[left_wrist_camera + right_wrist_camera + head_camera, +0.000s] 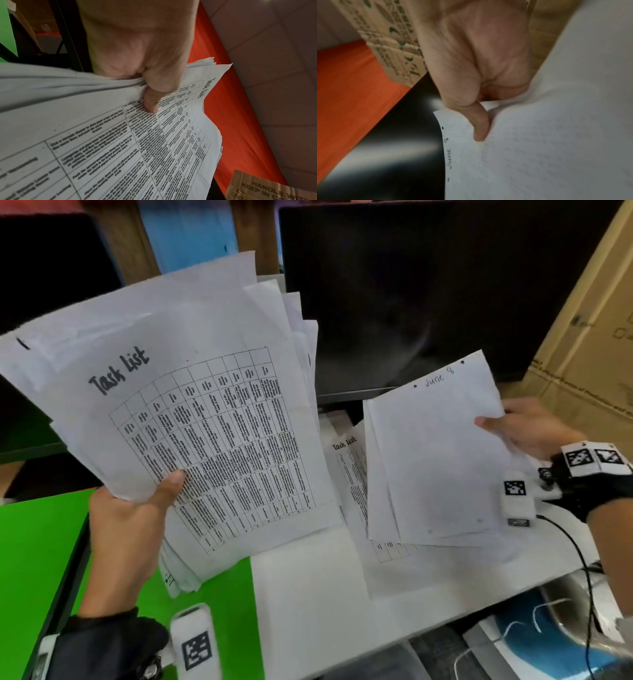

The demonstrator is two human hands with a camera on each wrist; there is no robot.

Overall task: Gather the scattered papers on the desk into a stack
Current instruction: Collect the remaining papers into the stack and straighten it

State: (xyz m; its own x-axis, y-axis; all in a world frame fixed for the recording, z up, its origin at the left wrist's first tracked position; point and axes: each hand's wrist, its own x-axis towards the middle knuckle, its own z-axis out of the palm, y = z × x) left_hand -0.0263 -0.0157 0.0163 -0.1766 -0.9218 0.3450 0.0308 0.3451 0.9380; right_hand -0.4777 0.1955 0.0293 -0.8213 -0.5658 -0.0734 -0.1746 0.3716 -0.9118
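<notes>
The left hand (123, 529) pinches a thick bundle of papers (191, 392) at its near corner, thumb pressed on the printed "Task List" sheet on top, the other fingers hidden beneath. The bundle is held up over the left part of the bench (308, 594), and its far edges fan out unevenly. The right hand (527, 426) pinches a thinner sheaf (435, 460) at its right edge, thumb on the top sheet marked "June 8". This sheaf hangs to the right of the bundle, apart from it, above a few loose sheets (349, 460) lying on the bench in front of the dark monitor (428, 285).

The step in hand appears to be joining the two handfuls. To do it well, the right grip should bring its sheaf flat over or under the bundle, matching one long edge first, while the left thumb lifts only briefly to admit it. Then both grips can loosen slightly and tap the lot upright on the bench to square the fanned edges. The loose sheets are best slid together before lifting. A corner pinch lets heavy paper sag and slip, so a grip nearer the middle of an edge looks safer.
</notes>
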